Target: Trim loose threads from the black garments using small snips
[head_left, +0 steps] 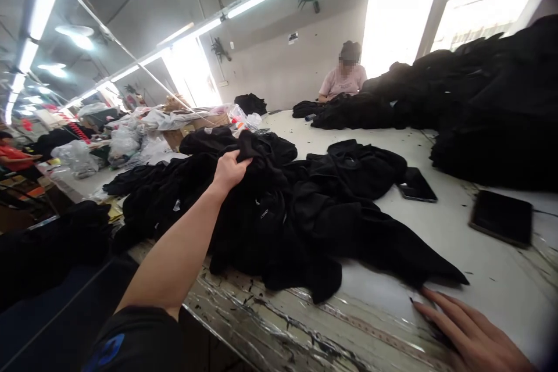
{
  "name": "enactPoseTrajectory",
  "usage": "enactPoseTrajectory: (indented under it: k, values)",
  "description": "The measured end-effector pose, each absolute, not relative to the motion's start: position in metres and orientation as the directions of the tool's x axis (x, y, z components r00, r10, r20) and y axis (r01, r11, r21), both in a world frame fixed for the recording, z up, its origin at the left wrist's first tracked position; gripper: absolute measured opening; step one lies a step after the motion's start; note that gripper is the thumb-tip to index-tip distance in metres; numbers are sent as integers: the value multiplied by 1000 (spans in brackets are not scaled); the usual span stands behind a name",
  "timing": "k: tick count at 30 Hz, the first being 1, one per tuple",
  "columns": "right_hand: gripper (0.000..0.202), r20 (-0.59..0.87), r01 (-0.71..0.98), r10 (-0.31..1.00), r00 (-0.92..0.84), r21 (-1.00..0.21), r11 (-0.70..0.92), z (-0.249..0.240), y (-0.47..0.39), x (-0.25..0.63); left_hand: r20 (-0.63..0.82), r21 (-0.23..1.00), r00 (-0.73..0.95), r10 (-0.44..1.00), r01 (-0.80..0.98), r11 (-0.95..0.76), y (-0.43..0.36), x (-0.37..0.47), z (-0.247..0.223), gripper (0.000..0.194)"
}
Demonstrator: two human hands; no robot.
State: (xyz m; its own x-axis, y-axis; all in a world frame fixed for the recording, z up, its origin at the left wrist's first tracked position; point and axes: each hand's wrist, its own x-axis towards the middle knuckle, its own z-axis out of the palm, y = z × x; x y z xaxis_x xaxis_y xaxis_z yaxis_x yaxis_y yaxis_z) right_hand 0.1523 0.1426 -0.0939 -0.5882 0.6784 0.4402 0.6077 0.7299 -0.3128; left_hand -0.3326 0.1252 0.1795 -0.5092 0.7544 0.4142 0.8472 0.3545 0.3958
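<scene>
My left hand (231, 173) reaches forward with its fingers closed on a fold of a black garment (257, 154), lifting it a little above the heap. Below and around it lies more black clothing (331, 226), spread over the table; one piece carries small white lettering. At the lower right, my right hand (473, 325) lies low over the table, fingers stretched out and slightly apart. Its fingertips are close to the pointed end of a black garment. Under the fingers is something dark that I cannot make out.
Two dark phones (417, 185) (501, 218) lie on the white table (453, 244). A tall black garment pile (497, 99) stands at right. Across the table sits a person (344, 78) in a pink top. Clear plastic bags (126, 142) are at left. A measuring tape (370, 328) runs along the near edge.
</scene>
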Motion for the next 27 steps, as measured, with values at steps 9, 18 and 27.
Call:
enactPoseTrajectory:
  k: [9,18,27]
  values:
    - [27,418,493,904,-88,-770,404,-24,124,158,-208,367,359,910,891,-268,91,-140,136,34]
    - [21,247,486,966,-74,-837,252,-2,94,188,511,450,-37,859,863,-230,84,-95,62,34]
    - [17,235,482,961,-145,-832,276,4,65,190,297,480,266,917,789,-384,51,-54,54,36]
